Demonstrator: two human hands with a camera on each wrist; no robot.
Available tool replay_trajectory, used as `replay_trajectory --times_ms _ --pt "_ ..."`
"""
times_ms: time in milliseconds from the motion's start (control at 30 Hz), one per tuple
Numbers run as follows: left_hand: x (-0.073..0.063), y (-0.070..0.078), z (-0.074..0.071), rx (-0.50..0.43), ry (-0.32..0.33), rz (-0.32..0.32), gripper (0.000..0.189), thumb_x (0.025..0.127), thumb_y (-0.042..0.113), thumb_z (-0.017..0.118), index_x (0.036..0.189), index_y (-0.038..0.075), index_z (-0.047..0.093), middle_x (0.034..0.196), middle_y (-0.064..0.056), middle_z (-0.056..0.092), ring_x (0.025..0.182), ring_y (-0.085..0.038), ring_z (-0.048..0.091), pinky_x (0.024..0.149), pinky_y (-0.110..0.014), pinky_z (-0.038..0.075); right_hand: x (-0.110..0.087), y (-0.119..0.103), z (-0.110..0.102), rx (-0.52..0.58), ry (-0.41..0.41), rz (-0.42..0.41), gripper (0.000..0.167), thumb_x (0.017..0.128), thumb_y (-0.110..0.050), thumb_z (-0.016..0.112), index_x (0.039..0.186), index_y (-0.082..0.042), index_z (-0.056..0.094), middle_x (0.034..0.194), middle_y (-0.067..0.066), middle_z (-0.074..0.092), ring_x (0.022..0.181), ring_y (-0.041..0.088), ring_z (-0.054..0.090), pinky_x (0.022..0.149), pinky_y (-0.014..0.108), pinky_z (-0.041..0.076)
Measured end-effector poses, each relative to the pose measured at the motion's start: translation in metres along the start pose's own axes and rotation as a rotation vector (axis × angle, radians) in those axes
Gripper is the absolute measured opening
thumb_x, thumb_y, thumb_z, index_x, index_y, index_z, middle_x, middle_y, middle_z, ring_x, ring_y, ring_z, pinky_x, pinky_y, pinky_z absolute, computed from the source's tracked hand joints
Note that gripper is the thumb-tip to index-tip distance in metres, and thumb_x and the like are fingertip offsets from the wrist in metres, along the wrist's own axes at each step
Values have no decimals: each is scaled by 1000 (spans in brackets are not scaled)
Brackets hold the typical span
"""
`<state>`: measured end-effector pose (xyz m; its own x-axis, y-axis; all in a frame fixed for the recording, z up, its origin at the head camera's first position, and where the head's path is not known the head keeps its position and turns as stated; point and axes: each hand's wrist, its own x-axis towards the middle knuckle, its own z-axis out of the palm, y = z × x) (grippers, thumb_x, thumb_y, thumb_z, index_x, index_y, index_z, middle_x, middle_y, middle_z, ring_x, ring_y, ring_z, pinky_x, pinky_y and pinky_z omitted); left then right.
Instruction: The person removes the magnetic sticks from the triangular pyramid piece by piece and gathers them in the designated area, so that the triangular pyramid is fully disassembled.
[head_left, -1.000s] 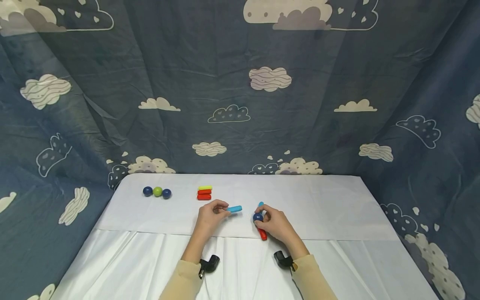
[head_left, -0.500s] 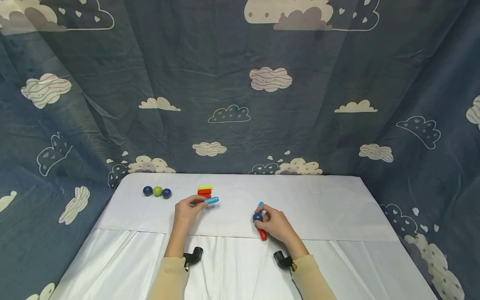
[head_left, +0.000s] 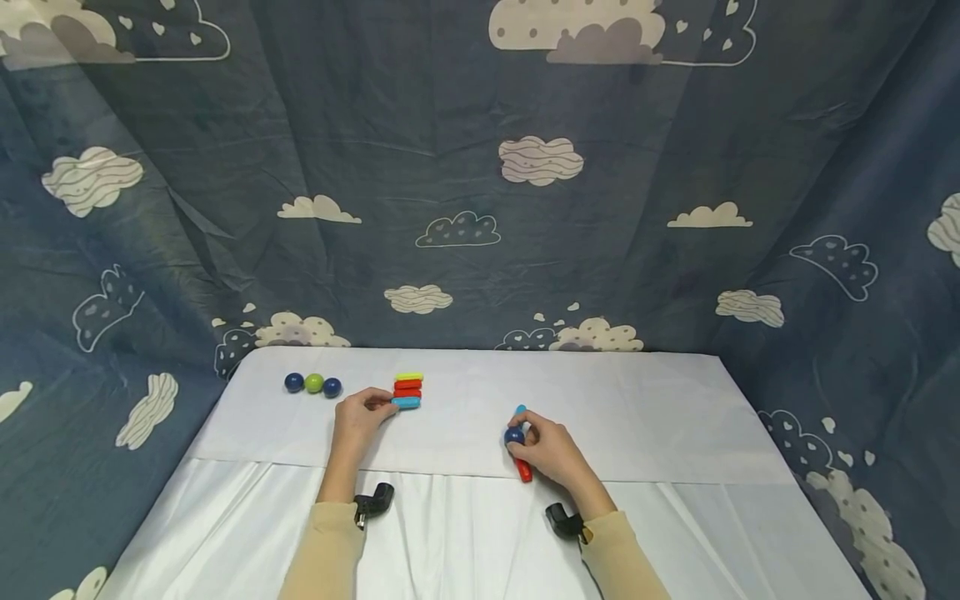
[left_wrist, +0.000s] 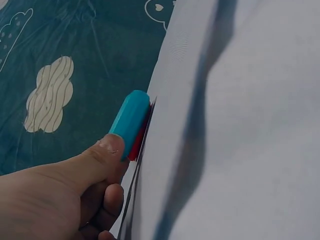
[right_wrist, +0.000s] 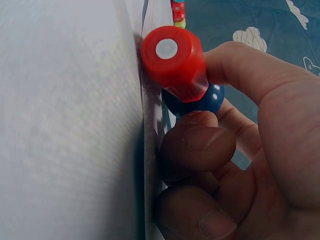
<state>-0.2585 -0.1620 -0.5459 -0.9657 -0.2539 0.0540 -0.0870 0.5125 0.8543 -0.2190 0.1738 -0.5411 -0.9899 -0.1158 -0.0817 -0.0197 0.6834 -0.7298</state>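
In the head view my left hand (head_left: 357, 427) pinches a light blue stick (head_left: 407, 403) by its left end. That stick lies at the near side of two red sticks (head_left: 408, 385) and a yellow-green one (head_left: 409, 377), all roughly parallel. The left wrist view shows the thumb on the light blue stick (left_wrist: 131, 116), with red just behind it. My right hand (head_left: 553, 450) holds a dark blue ball (head_left: 513, 436) between thumb and fingers. A red stick (head_left: 523, 471) extends from the ball toward me, and a light blue stick (head_left: 521, 409) shows beyond it.
Two dark blue balls (head_left: 294, 382) flank a green ball (head_left: 314, 383) at the back left of the white-covered table (head_left: 637, 408). A dark cloud-patterned cloth (head_left: 465, 275) hangs behind and around the table.
My left hand has carried the light blue stick leftward from near the table's middle to the near side of the red sticks. My right hand holds the ball in the same place.
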Motion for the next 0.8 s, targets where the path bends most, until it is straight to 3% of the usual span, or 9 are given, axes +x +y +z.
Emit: replay_trajectory --times_ms 367,800 --pt "-1 -3 3 20 28 48 19 85 11 87 103 6 81 95 -12 80 87 -22 66 77 -28 49 -1 -1 0 -3 -4 1 31 92 -23 82 120 -20 70 74 0 55 64 16 49 58 28 38" --pt "-5 -1 2 -41 40 71 20 90 16 85 108 9 80 101 -9 78 89 -19 62 76 -24 48 0 0 -1 -4 -3 -5 31 92 -23 82 120 -21 70 74 0 55 65 17 49 59 29 38"
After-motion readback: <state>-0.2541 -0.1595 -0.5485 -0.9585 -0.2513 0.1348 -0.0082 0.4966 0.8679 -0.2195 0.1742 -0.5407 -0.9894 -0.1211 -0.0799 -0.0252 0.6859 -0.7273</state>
